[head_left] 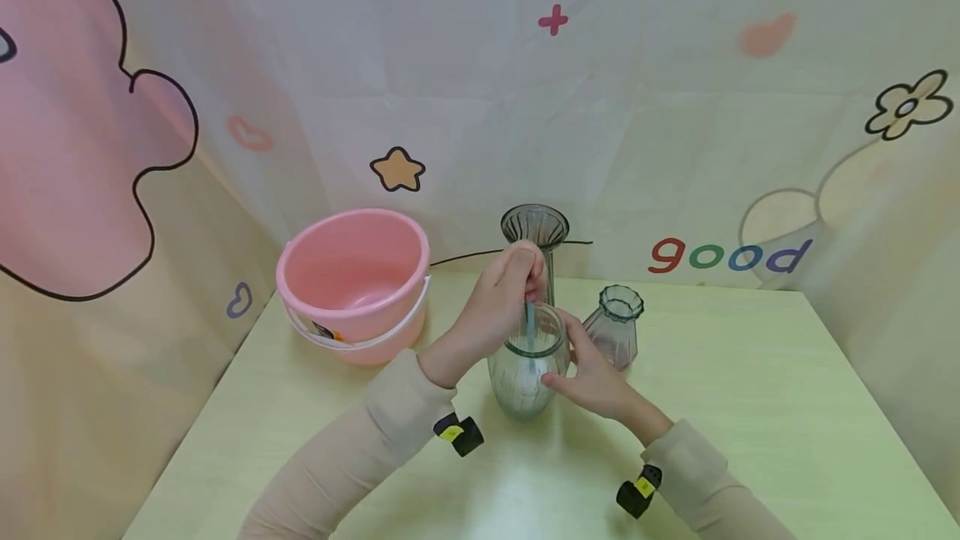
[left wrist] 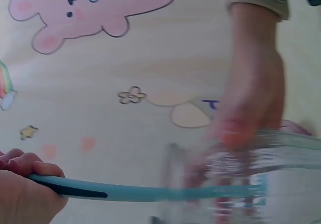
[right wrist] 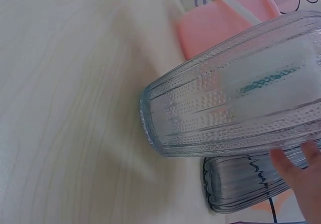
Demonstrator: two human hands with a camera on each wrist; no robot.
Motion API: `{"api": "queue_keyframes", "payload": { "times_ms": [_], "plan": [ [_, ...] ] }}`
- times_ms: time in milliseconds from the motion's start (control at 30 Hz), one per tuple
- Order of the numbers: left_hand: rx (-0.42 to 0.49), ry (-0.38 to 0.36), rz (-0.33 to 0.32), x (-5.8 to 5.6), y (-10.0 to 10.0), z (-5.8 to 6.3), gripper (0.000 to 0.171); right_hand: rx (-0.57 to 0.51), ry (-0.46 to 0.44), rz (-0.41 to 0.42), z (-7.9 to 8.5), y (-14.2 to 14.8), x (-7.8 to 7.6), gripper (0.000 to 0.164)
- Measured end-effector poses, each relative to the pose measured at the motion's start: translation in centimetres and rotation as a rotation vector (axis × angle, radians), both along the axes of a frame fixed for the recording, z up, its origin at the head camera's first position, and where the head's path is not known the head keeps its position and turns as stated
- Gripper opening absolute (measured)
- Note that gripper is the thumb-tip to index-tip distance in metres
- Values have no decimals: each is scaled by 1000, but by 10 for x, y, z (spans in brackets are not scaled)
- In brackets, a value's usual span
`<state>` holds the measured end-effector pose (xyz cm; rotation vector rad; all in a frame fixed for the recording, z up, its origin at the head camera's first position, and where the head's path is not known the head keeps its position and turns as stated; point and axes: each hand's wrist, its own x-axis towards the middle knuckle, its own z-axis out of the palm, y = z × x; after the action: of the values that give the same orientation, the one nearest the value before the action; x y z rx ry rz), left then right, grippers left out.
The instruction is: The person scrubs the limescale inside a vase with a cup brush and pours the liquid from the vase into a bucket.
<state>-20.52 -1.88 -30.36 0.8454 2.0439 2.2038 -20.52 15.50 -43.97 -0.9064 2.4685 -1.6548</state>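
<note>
In the head view, my left hand [head_left: 501, 297] grips the blue handle [head_left: 531, 330] of a sponge bottle brush, which points down into a clear ribbed glass vase [head_left: 517, 397]. The left wrist view shows the brush handle [left wrist: 135, 192] passing through the vase mouth, blurred there. Through the textured glass in the right wrist view, a white sponge head [right wrist: 273, 83] shows inside. My right hand [head_left: 596, 375] holds the vase from its right side, thumb at the near wall and fingers behind. The vase base is close over the table.
A pink bucket [head_left: 397, 311] with a white handle stands at the back left. Behind the held vase rises a tall grey glass vase [head_left: 534, 225]. A small grey-blue glass vase [head_left: 617, 340] stands just right, near my right fingers. A printed curtain [head_left: 465, 90] hangs behind the table [head_left: 735, 407].
</note>
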Motion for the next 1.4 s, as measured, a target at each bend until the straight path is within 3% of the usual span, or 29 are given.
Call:
{"api": "queue_keyframes", "payload": {
  "times_ms": [200, 367, 567, 967, 1233, 1400],
  "plan": [
    [118, 36, -12, 0, 1, 40, 26, 29, -4, -26, 18, -6, 12, 81],
    [127, 9, -28, 1, 3, 46, 27, 75, -10, -67, 5, -3, 6, 83],
    [162, -10, -11, 0, 3, 37, 25, 68, -5, -89, -7, -1, 1, 84],
    [125, -2, -7, 3, 7, 24, 24, 82, 43, -134, -1, -1, 2, 92],
    [26, -80, 3, -3, 13, -14, 24, 140, 98, -170, 1, -5, 6, 87],
    [-45, -164, 16, -9, 13, -30, 24, 139, 95, -181, 2, -9, 9, 87]
  ]
}}
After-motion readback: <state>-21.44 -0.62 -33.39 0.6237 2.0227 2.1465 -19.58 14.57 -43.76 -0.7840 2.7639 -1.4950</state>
